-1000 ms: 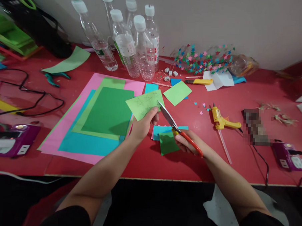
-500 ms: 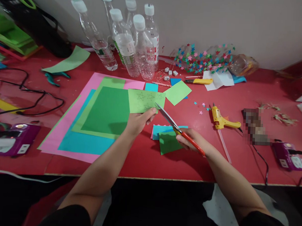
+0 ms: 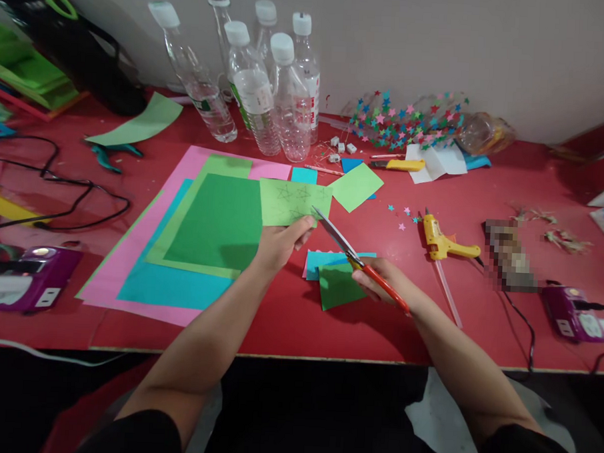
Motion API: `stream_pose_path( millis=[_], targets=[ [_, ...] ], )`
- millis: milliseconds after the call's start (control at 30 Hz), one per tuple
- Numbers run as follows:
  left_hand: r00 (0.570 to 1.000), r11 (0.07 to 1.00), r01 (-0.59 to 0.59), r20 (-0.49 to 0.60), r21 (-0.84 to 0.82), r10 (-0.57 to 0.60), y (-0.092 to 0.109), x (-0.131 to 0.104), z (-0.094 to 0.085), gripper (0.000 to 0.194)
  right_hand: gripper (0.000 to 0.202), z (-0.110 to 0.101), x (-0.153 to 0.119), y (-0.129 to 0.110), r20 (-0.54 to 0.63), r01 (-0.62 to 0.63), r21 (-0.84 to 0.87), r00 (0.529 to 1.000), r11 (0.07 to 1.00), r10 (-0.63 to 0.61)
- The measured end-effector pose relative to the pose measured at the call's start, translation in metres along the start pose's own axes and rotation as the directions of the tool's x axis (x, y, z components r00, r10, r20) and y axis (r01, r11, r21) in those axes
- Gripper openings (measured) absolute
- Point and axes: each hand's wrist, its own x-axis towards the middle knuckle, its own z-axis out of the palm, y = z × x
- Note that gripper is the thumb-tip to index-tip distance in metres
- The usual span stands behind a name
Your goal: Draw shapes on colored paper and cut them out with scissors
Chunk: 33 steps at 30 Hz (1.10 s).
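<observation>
My left hand pinches the lower edge of a light green paper with several pencilled stars on it. In my right hand are scissors with red handles, their blade tips over the paper's lower right part. Whether the blades have paper between them I cannot tell. Beneath the right hand lie a dark green paper piece and blue pieces with a zigzag edge. Left of the held paper are stacked coloured sheets, a dark green sheet on top.
Several plastic bottles stand at the back. A star-covered bottle lies at the back right, near a yellow utility knife. A yellow glue gun rests to the right. Purple power strips sit at both sides with cables.
The held green paper and my left hand have shifted very slightly to the right in view. Scissors and right hand stay almost where they were.
</observation>
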Motion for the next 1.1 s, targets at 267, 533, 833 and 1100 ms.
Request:
stream_pose_path(
  millis=[267, 533, 833, 1100],
  targets=[
    [0.999, 0.998, 0.031, -0.036, -0.052, -0.032, -0.006, -0.004, 0.010, 0.036, 0.048, 0.009, 0.004, 0.006, -0.017, 0.007, 0.054, 1.000, 0.999, -0.006],
    [0.997, 0.997, 0.036, -0.068, -0.062, -0.040, -0.006, -0.008, 0.020, 0.037, 0.048, 0.022, 0.006, -0.002, -0.076, -0.072, 0.110, 0.994, 0.991, 0.080],
    [0.996, 0.992, 0.056, -0.061, -0.111, -0.063, -0.004, -0.010, 0.023, 0.034, 0.048, 0.026, 0.007, 0.001, -0.113, -0.073, 0.080, 0.990, 0.994, 0.082],
    [0.997, 0.995, 0.049, -0.054, -0.091, -0.054, -0.005, -0.011, 0.024, 0.038, 0.048, 0.028, 0.006, -0.002, -0.129, -0.043, 0.111, 0.990, 0.993, 0.057]
  ],
)
